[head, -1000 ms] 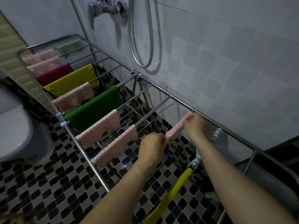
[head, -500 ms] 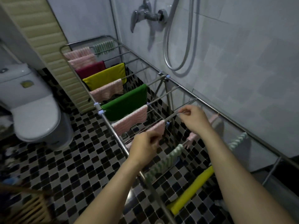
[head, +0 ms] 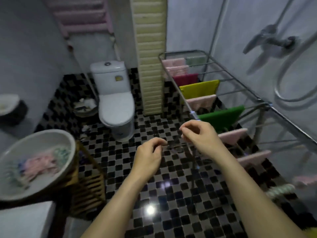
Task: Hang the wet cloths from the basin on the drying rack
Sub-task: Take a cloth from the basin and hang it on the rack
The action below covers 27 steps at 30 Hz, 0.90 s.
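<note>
The head camera looks down over a floor of small black and grey mosaic tiles [head: 120,162], with both bare forearms reaching forward above it. The left hand [head: 149,154] hangs in mid-air over the tiles, fingers curled loosely inward, thumb near the fingertips, nothing held. The right hand [head: 199,134] sits a little higher and further right, just beside the near rail of the long silver metal drying rack [head: 257,100]; its fingers are also half-curled with thumb and forefinger close together, and it grips nothing.

The rack runs along the grey tiled wall on the right. Cloths are draped over its bars, from the far end: 2 pale pink cloths [head: 175,66] with a pale green striped one [head: 195,59] beside the first, a dark magenta cloth [head: 185,79], a yellow cloth [head: 199,89], a pink cloth [head: 200,102], a bright green cloth [head: 221,116], then 2 more pink ones [head: 233,134]. At the near right edge further cloths hang, too blurred to count.

At the lower left, well apart from the rack, a round grey plastic basin [head: 56,170] rests on a brown slatted wooden stand [head: 89,182]. Inside it lies a blurred heap of wet cloths [head: 39,166], pink with some pale green and blue.

A white ceramic toilet [head: 115,98] stands against the far wall, left of a cream ribbed panel [head: 149,66]. A chrome shower mixer with hose [head: 274,43] is on the right wall.
</note>
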Available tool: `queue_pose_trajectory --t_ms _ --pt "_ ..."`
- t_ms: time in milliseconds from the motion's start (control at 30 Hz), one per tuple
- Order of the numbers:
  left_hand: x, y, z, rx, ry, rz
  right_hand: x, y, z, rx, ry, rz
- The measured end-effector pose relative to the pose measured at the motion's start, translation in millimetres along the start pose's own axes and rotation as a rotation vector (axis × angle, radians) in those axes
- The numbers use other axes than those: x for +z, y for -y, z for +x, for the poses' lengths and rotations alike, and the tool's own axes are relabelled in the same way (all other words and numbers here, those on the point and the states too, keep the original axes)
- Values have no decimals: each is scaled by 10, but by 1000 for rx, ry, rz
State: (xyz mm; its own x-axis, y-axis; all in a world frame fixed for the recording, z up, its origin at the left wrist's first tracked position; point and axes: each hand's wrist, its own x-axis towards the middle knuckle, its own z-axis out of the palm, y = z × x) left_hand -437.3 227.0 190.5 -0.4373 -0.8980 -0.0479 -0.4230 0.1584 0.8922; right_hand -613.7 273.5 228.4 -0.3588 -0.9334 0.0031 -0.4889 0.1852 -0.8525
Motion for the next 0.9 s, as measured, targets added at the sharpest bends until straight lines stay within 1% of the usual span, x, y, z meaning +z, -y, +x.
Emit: queue_pose_trajectory --t_ms 100,233,267,300,367,400,500,633,667,700,767,833,867,900 --pt "-557 305 -63 -94 -160 58 575 365 147 -83 102 41" --pt "-1246 756 -119 -267 -393 92 1388 799 359 -106 270 82" --pt "-1285 819 -106 -298 -406 94 1455 804 366 -103 280 94" --pt "-1519 1007 -135 -347 -478 76 1758 939 475 -125 356 91" --pt "-1673 1154 -138 -403 -528 53 1986 1007 565 -113 416 87" --pt "-1829 1282 -170 -449 -590 28 2223 1089 660 -122 486 76" --pt "-2133 1572 -214 -547 -695 -2 2751 1229 879 -158 614 25" --pt "-2529 2107 -102 -697 -771 45 3552 1355 1266 -196 816 -88" --pt "-2542 2165 -83 -725 -744 73 3589 1339 1287 -204 821 -123" --pt "-2672 2366 7 -785 -774 75 3913 1366 1484 -239 892 -148" --pt "-2721 2507 81 -832 -729 73 4115 1356 1605 -274 934 -217" --pt "-2809 2751 202 -911 -711 44 4487 1306 1790 -350 1018 -318" --pt "-2824 2780 229 -925 -701 27 4517 1314 1801 -398 1028 -370" --pt "-2873 2933 312 -979 -711 -14 4770 1275 1902 -466 1075 -436"
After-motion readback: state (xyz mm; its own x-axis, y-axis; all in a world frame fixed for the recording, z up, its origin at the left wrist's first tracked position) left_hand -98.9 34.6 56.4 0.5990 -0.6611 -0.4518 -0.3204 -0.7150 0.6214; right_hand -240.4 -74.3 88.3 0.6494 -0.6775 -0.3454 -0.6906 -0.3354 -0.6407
